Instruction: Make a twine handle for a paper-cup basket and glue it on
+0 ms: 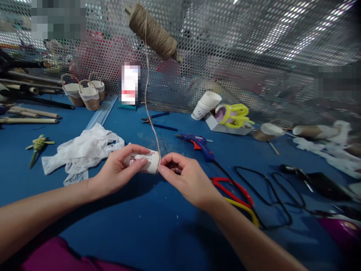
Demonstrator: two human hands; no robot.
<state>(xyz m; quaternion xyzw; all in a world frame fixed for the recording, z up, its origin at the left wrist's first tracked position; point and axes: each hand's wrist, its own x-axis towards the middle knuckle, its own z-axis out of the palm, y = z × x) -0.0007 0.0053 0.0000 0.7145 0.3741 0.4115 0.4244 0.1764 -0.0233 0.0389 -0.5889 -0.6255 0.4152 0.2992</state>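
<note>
Lying on its side above the blue table, a white printed paper cup (152,161) is gripped by my left hand (118,165), thumb and fingers around its wall. My right hand (186,175) pinches the twine (152,126) at the cup's right end, with the thumb and forefinger together. That twine runs up from the cup's edge to a large brown spool (153,33) mounted against the perforated metal screen. A heap of white lace (84,148) rests just left of my left hand. A blue hot glue gun (197,145) lies beyond my right hand.
Three twine-covered cups with handles, one a small basket (90,98), stand back left near several sticks (31,120). Stacked paper cups (206,105) lean by a white box (228,126). Pliers (162,126), red-handled scissors (234,190) and a black cord (265,184) lie around.
</note>
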